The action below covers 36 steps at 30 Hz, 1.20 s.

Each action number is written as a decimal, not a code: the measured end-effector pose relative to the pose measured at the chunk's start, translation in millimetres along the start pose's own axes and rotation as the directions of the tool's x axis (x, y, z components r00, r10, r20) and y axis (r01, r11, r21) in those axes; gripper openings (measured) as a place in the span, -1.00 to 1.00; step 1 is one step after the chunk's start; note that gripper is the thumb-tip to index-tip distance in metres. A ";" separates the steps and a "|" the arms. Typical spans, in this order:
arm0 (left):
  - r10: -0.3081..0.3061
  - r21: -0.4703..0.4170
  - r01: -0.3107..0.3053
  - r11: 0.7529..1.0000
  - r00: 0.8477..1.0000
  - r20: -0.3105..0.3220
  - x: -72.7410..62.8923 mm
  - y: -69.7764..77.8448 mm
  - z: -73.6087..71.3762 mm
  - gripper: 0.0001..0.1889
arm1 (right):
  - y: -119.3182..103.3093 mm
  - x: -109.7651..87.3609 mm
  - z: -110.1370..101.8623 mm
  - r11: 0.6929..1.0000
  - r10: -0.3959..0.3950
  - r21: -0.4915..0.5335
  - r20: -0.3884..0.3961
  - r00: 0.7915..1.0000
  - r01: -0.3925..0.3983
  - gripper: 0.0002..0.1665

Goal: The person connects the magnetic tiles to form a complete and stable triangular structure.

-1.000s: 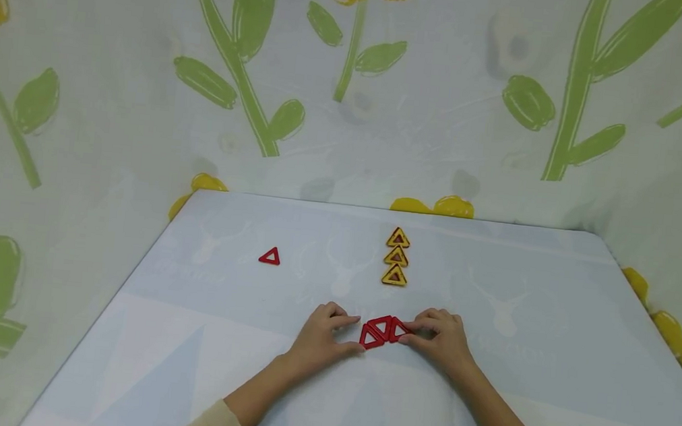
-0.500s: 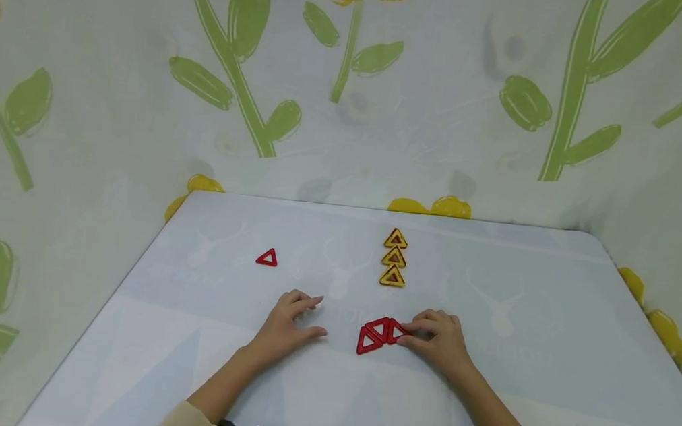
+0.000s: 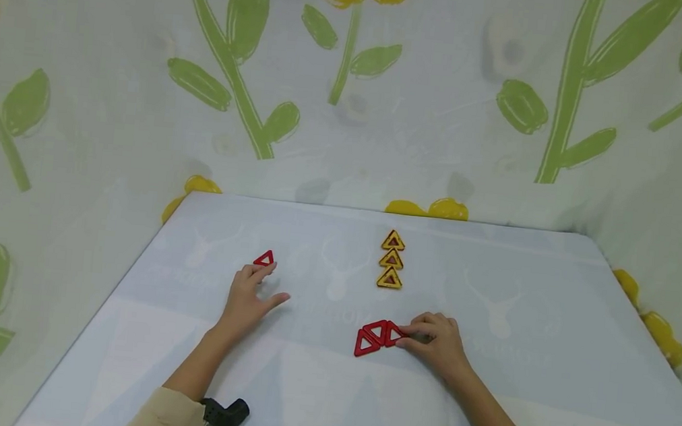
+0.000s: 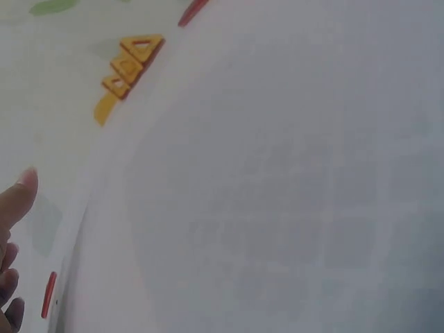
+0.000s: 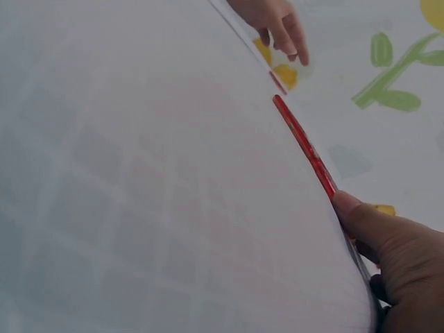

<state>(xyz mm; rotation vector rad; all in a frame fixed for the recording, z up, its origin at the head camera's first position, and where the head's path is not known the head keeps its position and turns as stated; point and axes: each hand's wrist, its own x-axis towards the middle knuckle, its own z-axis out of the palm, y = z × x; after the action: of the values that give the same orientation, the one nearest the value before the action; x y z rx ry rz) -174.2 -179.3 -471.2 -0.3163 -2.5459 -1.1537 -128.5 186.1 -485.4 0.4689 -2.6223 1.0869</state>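
My left hand (image 3: 248, 303) reaches to the far left red triangle tile (image 3: 261, 257), its index finger at the tile's near edge. Thumb and index finger are spread apart; whether the fingertip touches is unclear. Near the middle, several red triangle tiles lie edge to edge in a short row: a left one (image 3: 359, 343), a middle one and a right one (image 3: 388, 334). My right hand (image 3: 436, 343) pinches the right end of that row between thumb and fingers. In the right wrist view, the thumb (image 5: 350, 205) lies against the red row (image 5: 305, 146), seen edge-on.
Three yellow triangle tiles (image 3: 390, 278) stand in a column behind the red row. The pale patterned tabletop (image 3: 514, 390) runs back to a flower-print backdrop (image 3: 414, 145). A black wrist device (image 3: 226, 414) sits at the left cuff.
My left hand has left the red row and moved left and away to the lone red tile. The right hand stays at the row's right end.
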 end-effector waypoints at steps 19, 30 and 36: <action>-0.391 0.187 0.375 0.908 0.919 0.056 41.2 -26.2 -5.1 -0.37 | 3.6 -0.1 3.8 0.998 -0.063 -0.007 -0.028 0.998 0.063 -0.77; -0.439 0.181 0.423 0.888 0.897 0.053 50.3 -27.6 -1.9 -0.46 | -2.7 0.9 -1.3 1.000 0.015 0.007 0.018 1.000 -0.015 -0.77; -0.432 0.195 0.413 0.890 0.899 0.068 51.2 -24.6 -1.4 -0.47 | -2.7 1.3 -1.3 1.000 0.017 0.009 0.012 1.000 -0.017 -0.77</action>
<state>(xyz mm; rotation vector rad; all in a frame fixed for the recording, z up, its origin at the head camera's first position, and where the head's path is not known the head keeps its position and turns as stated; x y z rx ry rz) -229.3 -192.9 -467.7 0.2429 -2.8810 -1.0578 -128.5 185.0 -482.4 0.4573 -2.6373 1.1049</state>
